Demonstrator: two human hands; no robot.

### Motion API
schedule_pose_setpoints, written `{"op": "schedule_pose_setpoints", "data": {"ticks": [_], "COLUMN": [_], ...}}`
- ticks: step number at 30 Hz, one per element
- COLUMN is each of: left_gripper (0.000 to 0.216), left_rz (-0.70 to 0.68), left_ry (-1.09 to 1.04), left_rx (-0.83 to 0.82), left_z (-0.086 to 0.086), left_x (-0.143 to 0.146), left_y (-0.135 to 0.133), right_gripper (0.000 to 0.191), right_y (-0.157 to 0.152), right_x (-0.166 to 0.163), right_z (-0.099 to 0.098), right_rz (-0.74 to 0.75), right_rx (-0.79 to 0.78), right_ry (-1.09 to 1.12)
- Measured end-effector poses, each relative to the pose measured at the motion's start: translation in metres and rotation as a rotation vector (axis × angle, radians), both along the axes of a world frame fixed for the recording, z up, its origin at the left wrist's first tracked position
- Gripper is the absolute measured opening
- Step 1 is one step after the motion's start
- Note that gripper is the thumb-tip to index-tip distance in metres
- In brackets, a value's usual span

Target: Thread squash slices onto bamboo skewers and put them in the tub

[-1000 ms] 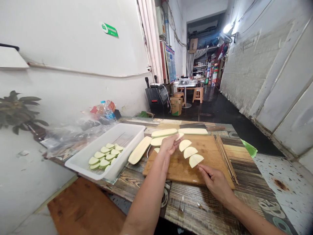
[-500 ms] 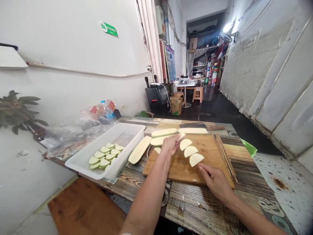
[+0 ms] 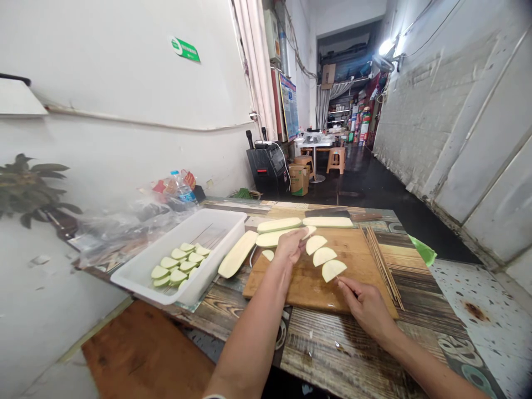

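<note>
My right hand (image 3: 368, 307) pinches the near end of a thin skewer over the wooden cutting board (image 3: 286, 288). Threaded along it are pale half-moon slices (image 3: 324, 256) that look like zucchini. At the far end, my left hand (image 3: 292, 245) is closed on another zucchini slice (image 3: 310, 231); its fingertips are partly hidden. A small cut piece (image 3: 268, 255) lies on the board beside my left wrist. Halved zucchini (image 3: 238, 255) rest left of the board, and more halves (image 3: 327, 222) lie along its far edge.
Bare bamboo skewers (image 3: 383, 269) lie along the board's right side. A knife (image 3: 332, 214) sits behind the board. On the left, a white plastic tub (image 3: 224, 221) holds several rows of skewered slices (image 3: 178, 265). Plastic bags (image 3: 124, 227) and a water bottle (image 3: 183, 188) stand against the wall.
My left hand has shifted very slightly at the far end of the skewer. My right hand keeps its pinch, and everything else looks the same.
</note>
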State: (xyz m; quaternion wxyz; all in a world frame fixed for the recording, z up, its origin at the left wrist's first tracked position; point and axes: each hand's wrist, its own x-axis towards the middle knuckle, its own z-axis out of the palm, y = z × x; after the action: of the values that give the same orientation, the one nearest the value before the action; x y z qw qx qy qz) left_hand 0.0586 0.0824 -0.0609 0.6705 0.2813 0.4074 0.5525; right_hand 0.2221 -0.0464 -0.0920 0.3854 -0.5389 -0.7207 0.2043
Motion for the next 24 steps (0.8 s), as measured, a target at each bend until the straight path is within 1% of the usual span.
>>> {"op": "schedule_pose_setpoints", "data": {"ticks": [10,15,19,22,24], "left_gripper": [0.013,0.016,0.022,0.025,0.022], "left_rz": [-0.015,0.033,0.013,0.101,0.161], "left_ry": [0.027,0.019,-0.002,0.053,0.103], "left_rx": [0.019,0.009,0.061,0.059,0.043], "left_z": [-0.008,-0.003,-0.002,-0.008,-0.013], "left_x": [0.003,0.008,0.010,0.017,0.025], "left_y": [0.004,0.000,0.003,0.005,0.002], "right_gripper": [0.035,0.035,0.036,0.037,0.038], "right_y": [0.001,0.005,0.011,0.012,0.010], "right_x": [0.000,-0.001,0.006,0.020,0.032], "right_z": [0.000,-0.001,-0.015,-0.028,-0.031], "right_rz": [-0.005,-0.037,-0.068,-0.084,-0.134], "right_rx": [0.002,-0.007,0.019,0.067,0.129], "right_ry": [0.013,0.073,0.105,0.085,0.056]}}
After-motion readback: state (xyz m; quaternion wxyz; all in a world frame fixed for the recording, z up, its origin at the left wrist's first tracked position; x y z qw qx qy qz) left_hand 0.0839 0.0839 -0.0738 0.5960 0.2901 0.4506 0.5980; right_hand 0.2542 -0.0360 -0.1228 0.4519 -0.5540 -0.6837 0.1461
